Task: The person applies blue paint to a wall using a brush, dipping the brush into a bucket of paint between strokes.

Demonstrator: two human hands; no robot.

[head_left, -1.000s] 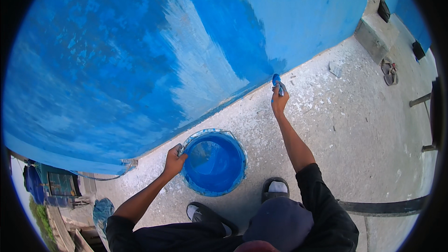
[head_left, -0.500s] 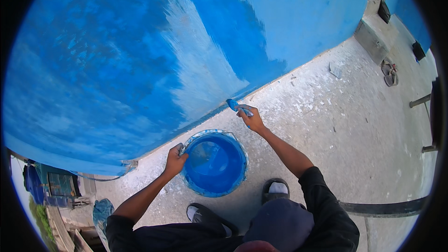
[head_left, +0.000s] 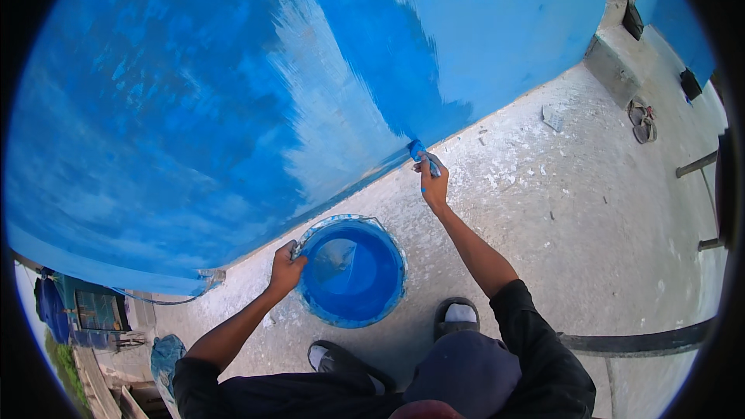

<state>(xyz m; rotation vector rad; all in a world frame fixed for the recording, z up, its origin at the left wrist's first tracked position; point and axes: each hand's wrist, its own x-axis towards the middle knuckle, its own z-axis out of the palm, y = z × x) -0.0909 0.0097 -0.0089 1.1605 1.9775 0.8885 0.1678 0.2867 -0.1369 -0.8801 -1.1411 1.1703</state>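
My right hand (head_left: 433, 174) is closed round the handle of a paintbrush (head_left: 417, 150). Its blue-coated bristles meet the foot of the wall (head_left: 372, 70), just above the floor line. Dark blue paint covers much of that wall, with a paler unpainted-looking streak left of the brush and light blue to the right. My left hand (head_left: 289, 268) grips the rim of a round paint bucket (head_left: 404, 264) at its left side. Blue paint lies inside the bucket, and splashes coat its rim. What the left fingers do behind the rim is partly hidden.
White flecks and chips cover the concrete floor (head_left: 512, 209) along the wall. A pair of sandals (head_left: 642, 120) lies at the right, near a concrete step (head_left: 613, 70). My feet in dark slides stand close below the bucket. A dark curved bar (head_left: 636, 343) crosses the lower right.
My right hand has moved the paintbrush rightward and slightly up along the wall's lower edge. The left hand still holds the bucket rim.
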